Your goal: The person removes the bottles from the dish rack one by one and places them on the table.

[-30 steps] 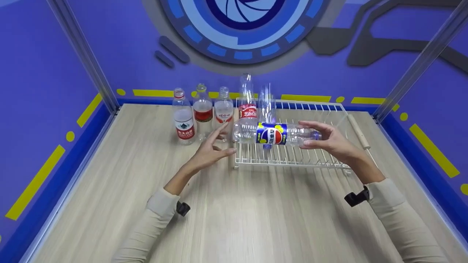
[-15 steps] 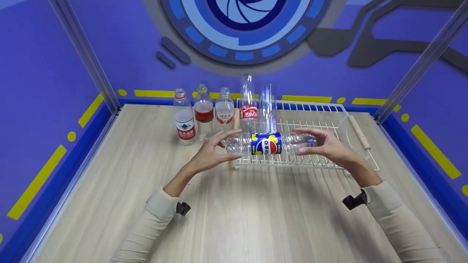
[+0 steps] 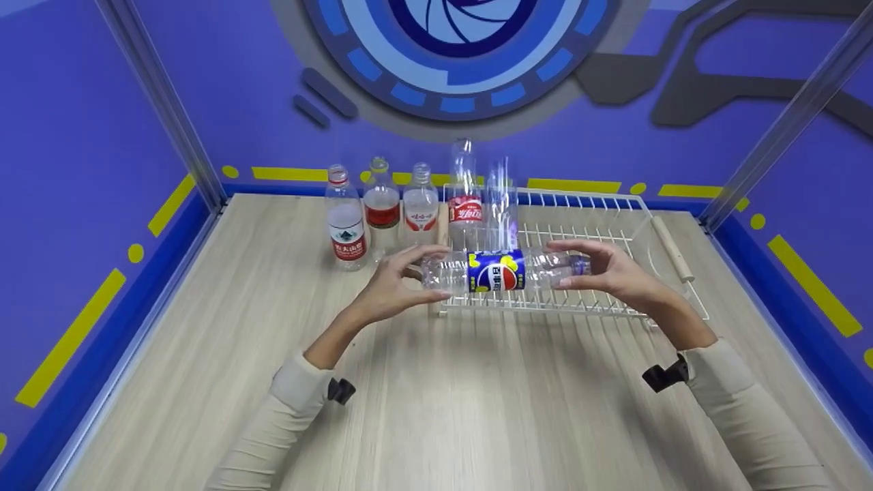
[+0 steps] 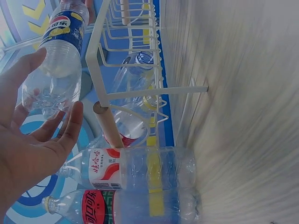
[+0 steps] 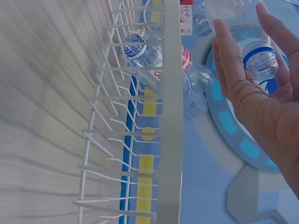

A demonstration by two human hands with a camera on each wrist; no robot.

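A clear plastic Pepsi bottle (image 3: 496, 271) with a blue label lies sideways in the air above the front of the white wire rack (image 3: 580, 311). My left hand (image 3: 394, 286) holds its base end, thumb on one side and fingers on the other; the left wrist view shows that base (image 4: 51, 88) between them. Around the neck end is my right hand (image 3: 610, 273), and in the right wrist view the uncapped mouth with its blue ring (image 5: 259, 60) points toward the palm. Behind the held bottle, a red-labelled Coca-Cola bottle (image 3: 466, 208) and another clear bottle (image 3: 501, 198) lean in the rack's left part.
Left of the rack, a red-and-white-labelled bottle (image 3: 346, 235), a bottle with a dark red label (image 3: 382, 211) and a white-labelled bottle (image 3: 421, 208) stand upright in a row. The rack has wooden handles, such as the right one (image 3: 672, 249). Blue panels enclose the wooden table (image 3: 477, 409).
The Pepsi bottle has moved down and slightly left. My left hand, earlier apart from it, has closed around its base; over the last half second both hands barely moved.
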